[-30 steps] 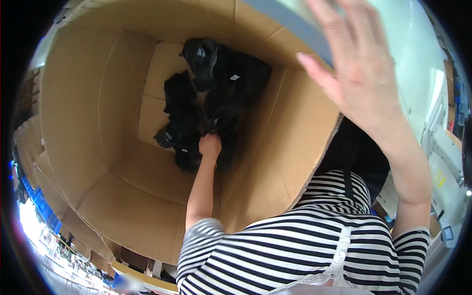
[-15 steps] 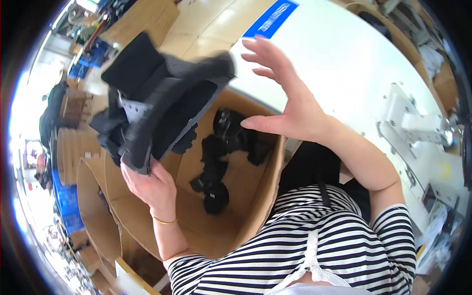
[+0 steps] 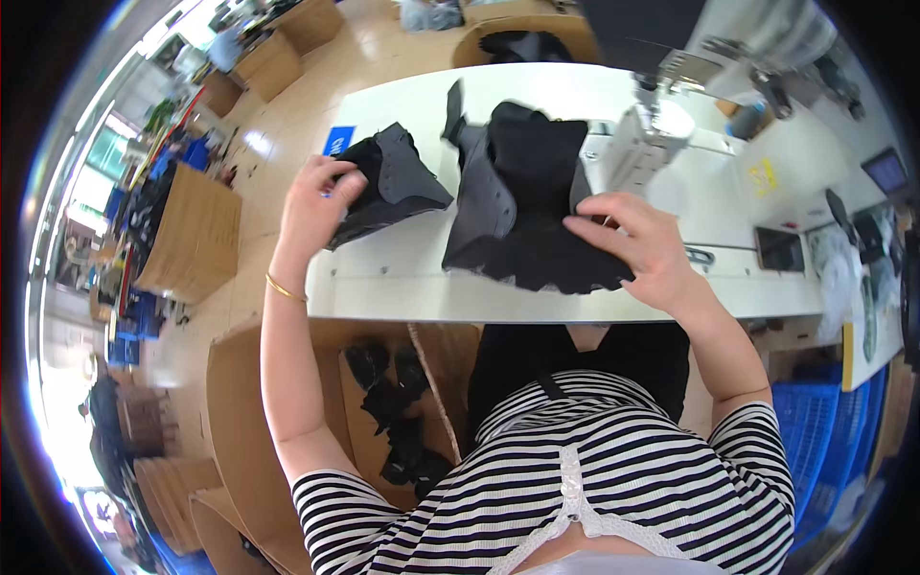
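Two black boot uppers with grey eyelet panels are on the white sewing table [image 3: 383, 302]. My left hand [image 3: 316, 201] is at the left edge of the smaller-looking boot upper [image 3: 402, 172], its fingers curled and closed on the edge. My right hand [image 3: 637, 244] has thumb and forefinger close together on the right side of the larger boot upper [image 3: 537, 211], which lies spread with its scalloped edge toward me. The fingertips of that hand press on the black material. A dark strap stands up at this upper's far left corner.
A sewing machine head [image 3: 642, 144] stands just beyond my right hand. Below the table's left end, a cardboard box [image 3: 249, 412] holds several black pieces. Blue crates [image 3: 800, 431] are at the lower right. Another box [image 3: 470, 43] stands behind the table.
The view has turned toward the table. My left hand has brought the black upper from over the box onto the tabletop. My right hand, open and raised before, now grips the larger upper.
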{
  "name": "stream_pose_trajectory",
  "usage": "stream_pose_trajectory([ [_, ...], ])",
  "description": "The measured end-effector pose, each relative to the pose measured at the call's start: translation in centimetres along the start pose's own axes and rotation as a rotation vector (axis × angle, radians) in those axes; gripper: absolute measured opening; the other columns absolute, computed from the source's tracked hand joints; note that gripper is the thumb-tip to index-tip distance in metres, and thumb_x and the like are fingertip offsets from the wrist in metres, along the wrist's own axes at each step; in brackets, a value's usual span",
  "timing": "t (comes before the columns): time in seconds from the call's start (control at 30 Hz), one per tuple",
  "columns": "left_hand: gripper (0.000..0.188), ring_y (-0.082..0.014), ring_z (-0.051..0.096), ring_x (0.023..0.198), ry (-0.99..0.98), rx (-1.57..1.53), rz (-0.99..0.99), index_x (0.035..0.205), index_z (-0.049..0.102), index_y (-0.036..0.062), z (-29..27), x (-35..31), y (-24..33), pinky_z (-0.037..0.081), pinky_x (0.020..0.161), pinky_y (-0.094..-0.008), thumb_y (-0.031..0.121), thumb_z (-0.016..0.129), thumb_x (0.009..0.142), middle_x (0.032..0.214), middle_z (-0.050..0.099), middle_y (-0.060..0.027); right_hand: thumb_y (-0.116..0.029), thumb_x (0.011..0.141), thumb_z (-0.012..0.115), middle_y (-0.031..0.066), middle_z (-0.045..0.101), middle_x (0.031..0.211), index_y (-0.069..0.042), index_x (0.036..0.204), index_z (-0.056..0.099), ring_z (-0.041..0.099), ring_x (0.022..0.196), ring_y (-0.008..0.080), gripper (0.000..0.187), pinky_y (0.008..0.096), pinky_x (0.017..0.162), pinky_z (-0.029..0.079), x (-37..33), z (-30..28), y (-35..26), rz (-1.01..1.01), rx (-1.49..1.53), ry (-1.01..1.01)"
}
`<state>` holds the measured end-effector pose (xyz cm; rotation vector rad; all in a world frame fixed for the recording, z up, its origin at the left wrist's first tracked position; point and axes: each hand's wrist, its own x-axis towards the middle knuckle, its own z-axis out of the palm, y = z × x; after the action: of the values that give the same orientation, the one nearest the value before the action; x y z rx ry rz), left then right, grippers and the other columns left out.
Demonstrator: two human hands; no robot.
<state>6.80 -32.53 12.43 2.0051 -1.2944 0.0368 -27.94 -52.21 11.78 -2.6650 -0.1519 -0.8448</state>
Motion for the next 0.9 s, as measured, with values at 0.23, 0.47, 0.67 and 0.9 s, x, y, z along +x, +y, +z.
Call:
stream_pose_trajectory([
  [0.23,0.033,-0.0084,0.052,0.063,-0.066,0.011,-0.114,0.086,0.067,-0.0024,2.0,7.2,-1.0,0.040,0.059,-0.0238,0.030,0.069,0.084,0.071,0.058,-0.0011,-0.006,0.060,0.071,0.0059,0.059,0.100,-0.006,0.100,0.066,0.061,0.086,0.0219,0.040,0.0303,0.068,0.051,-4.0,0.0,0.9,0.095,-0.022,-0.063],
  [0.47,0.024,-0.0171,0.061,0.088,-0.171,-0.130,0.289,0.097,0.065,0.0004,7.9,3.7,12.0,0.048,0.080,-0.0292,0.016,0.072,0.079,0.094,0.065,-0.0072,-0.008,0.060,0.071,0.0061,0.058,0.099,-0.005,0.100,0.066,0.061,0.086,0.0215,0.040,0.0294,0.066,0.051,-4.6,0.2,1.7,0.113,0.019,-0.022],
  [0.67,0.025,-0.0102,0.058,0.082,-0.483,-0.272,0.183,0.100,0.064,-0.0040,13.0,2.9,14.4,0.046,0.077,-0.0243,0.013,0.069,0.082,0.090,0.065,-0.0046,-0.007,0.060,0.070,0.0072,0.058,0.101,-0.004,0.103,0.066,0.060,0.086,0.0231,0.043,0.0304,0.067,0.051,-5.4,0.4,1.7,0.125,0.008,-0.030],
  [0.9,0.027,-0.0036,0.049,0.062,-0.493,-0.597,-0.139,0.088,0.066,-0.0086,16.2,3.9,12.8,0.041,0.055,-0.0204,0.017,0.072,0.081,0.069,0.062,-0.0014,-0.009,0.061,0.064,0.0107,0.058,0.109,-0.001,0.110,0.065,0.060,0.087,0.0261,0.050,0.0332,0.067,0.052,-8.2,3.1,1.4,0.137,-0.052,0.098],
])
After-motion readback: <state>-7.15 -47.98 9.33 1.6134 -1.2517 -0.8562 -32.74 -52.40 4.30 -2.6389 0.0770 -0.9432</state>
